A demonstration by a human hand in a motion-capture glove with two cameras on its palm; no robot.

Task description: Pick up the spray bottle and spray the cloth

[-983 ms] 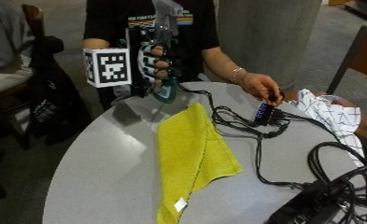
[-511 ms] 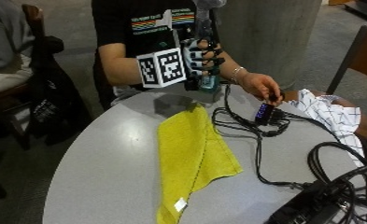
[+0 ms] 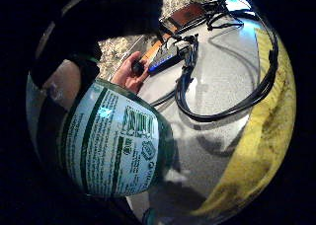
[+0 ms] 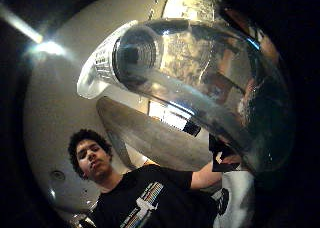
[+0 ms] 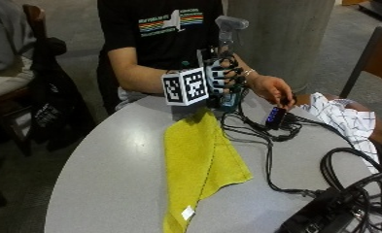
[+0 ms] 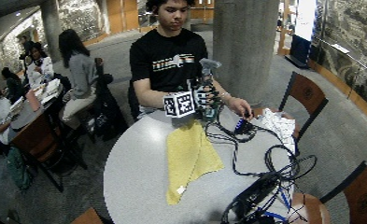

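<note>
Holding: the spray bottle (image 5: 228, 58) is kept upright by the grip (image 5: 219, 77), fingers curled round its body.
Place: lifted at the yellow cloth's (image 5: 200, 162) 12 o'clock end, above the counter (image 5: 106, 179).
Handling: judged light, rigid, slick plastic; best gripped below the trigger.

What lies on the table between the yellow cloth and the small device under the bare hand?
Black cables on bare grey table, between the yellow cloth and the device, seen in the outside view.

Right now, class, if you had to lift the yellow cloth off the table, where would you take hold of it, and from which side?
Pinch the yellow cloth at its near corner by the small white tag, coming from the table's bare side. It lies flat there, while cables crowd its other edge.
</note>
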